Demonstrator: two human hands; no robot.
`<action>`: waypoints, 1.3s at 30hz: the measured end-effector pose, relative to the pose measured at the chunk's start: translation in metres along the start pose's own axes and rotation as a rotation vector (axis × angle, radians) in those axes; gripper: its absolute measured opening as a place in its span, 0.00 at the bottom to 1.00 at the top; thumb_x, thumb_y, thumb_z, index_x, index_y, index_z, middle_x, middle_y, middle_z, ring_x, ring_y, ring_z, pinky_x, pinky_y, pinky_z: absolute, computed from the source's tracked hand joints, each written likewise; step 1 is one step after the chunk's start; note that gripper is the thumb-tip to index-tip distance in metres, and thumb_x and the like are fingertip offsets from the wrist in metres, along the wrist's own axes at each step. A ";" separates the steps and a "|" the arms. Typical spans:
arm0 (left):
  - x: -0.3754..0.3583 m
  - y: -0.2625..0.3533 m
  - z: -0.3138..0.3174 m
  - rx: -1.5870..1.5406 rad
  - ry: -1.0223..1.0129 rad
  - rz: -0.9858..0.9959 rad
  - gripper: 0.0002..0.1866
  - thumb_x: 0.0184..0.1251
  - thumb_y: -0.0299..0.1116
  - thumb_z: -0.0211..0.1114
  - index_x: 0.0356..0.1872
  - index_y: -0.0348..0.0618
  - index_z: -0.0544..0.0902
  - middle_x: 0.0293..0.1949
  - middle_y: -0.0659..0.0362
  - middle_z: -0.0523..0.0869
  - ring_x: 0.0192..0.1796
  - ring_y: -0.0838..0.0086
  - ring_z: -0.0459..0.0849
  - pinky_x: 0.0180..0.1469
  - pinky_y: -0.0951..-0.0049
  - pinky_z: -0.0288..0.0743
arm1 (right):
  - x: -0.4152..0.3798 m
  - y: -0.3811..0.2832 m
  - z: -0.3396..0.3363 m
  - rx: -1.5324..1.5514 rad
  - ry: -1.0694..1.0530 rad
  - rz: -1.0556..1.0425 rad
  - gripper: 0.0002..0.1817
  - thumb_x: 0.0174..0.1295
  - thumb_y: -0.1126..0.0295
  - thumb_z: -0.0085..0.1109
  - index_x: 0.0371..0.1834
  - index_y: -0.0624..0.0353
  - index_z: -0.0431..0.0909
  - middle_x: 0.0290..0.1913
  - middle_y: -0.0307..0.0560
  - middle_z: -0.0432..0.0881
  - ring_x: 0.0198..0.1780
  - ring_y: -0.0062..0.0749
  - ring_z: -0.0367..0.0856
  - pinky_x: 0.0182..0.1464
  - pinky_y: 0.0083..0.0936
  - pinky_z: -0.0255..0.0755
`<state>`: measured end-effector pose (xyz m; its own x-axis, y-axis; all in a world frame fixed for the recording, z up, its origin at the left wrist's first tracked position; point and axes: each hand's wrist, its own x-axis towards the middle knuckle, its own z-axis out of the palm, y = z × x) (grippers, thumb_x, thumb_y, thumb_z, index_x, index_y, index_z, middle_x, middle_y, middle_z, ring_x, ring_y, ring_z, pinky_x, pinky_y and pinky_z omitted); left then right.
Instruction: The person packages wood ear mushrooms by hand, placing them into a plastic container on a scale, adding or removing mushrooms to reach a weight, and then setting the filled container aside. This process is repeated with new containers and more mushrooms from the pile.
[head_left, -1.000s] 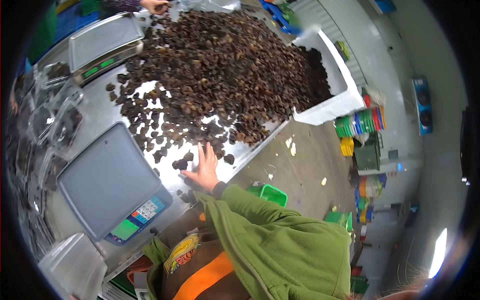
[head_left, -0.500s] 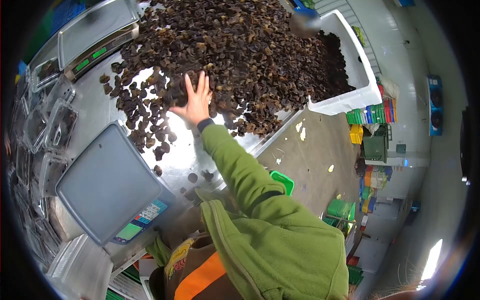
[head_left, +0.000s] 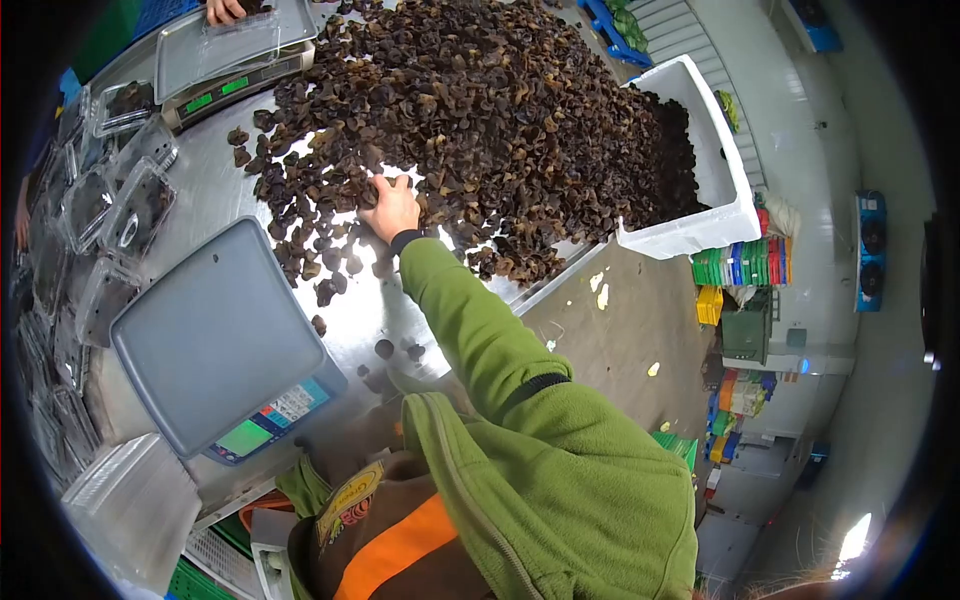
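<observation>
My right hand [head_left: 392, 208], in a green sleeve, is at the near edge of a large heap of dark wood ear mushrooms [head_left: 490, 110]. Its fingers are curled down and closed around some of the pieces; the fingertips are partly hidden among them. The heap spreads over a shiny metal table [head_left: 385, 315], with loose pieces thinning out toward me. Left of the hand sits a grey-topped digital scale [head_left: 220, 340] with nothing on its plate. My left hand is out of view.
Clear plastic boxes [head_left: 140, 210] crowd the left side, above a stack of clear trays [head_left: 140, 510]. A co-worker's hand [head_left: 225, 10] is over a second scale [head_left: 235, 85]. A white foam box [head_left: 735, 205] lies tipped at the heap's right end.
My right hand has gone from spread fingers to curled ones among the mushrooms. A co-worker's hand has appeared at the far scale, along with a clear tray. The view has shifted slightly.
</observation>
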<state>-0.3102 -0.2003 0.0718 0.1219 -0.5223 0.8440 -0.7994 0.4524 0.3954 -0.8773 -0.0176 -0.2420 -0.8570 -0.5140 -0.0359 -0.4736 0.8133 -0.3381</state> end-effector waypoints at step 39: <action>-0.199 0.094 0.161 -0.527 -0.850 -0.013 0.62 0.33 0.47 0.86 0.74 0.41 0.60 0.69 0.46 0.67 0.73 0.49 0.61 0.74 0.50 0.57 | -0.101 -0.230 -0.087 1.547 -1.240 -0.152 0.26 0.73 0.66 0.55 0.70 0.64 0.63 0.74 0.48 0.60 0.71 0.48 0.67 0.54 0.53 0.83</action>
<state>-0.5046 -0.1704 -0.1177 -0.4969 -0.7800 0.3804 -0.4131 0.5981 0.6868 -0.6995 -0.1288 -0.0792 0.0731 -0.9730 -0.2191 0.6160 0.2168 -0.7574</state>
